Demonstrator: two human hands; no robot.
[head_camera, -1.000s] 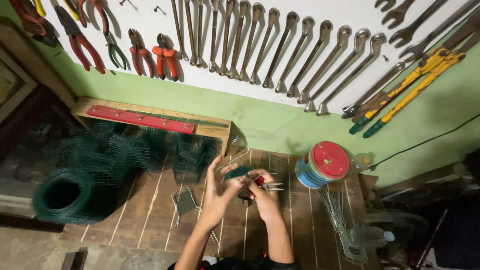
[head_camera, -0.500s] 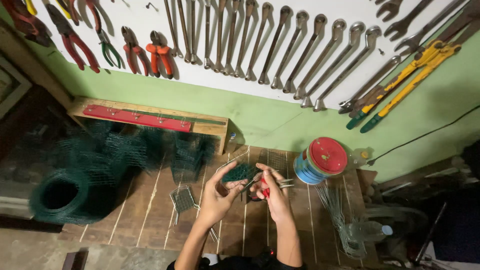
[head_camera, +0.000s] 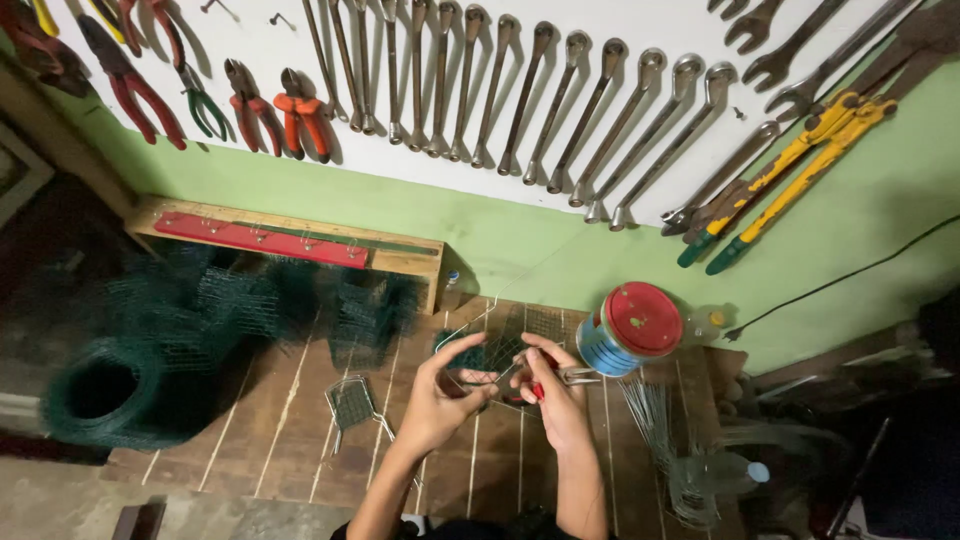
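Note:
My left hand (head_camera: 443, 398) pinches a small piece of green wire mesh with a bare wire frame (head_camera: 487, 352) above the wooden bench (head_camera: 300, 440). My right hand (head_camera: 556, 392) is closed on red-handled pliers (head_camera: 560, 377), whose metal jaws point right, and its fingers also touch the mesh piece. Both hands meet over the middle of the bench. A finished small mesh scoop with a wire handle (head_camera: 353, 403) lies on the planks just left of my left hand.
A roll of dark green mesh (head_camera: 105, 392) and cut mesh pieces (head_camera: 250, 300) fill the left. A red-lidded tin (head_camera: 630, 328) stands right of my hands, a bundle of wires (head_camera: 665, 440) beyond. Spanners (head_camera: 520, 90), pliers (head_camera: 300, 112) and yellow bolt cutters (head_camera: 790, 170) hang on the wall.
My hands stay together on the mesh piece and have shifted slightly; the left fingers now curl over the wire frame. The view has tilted a little.

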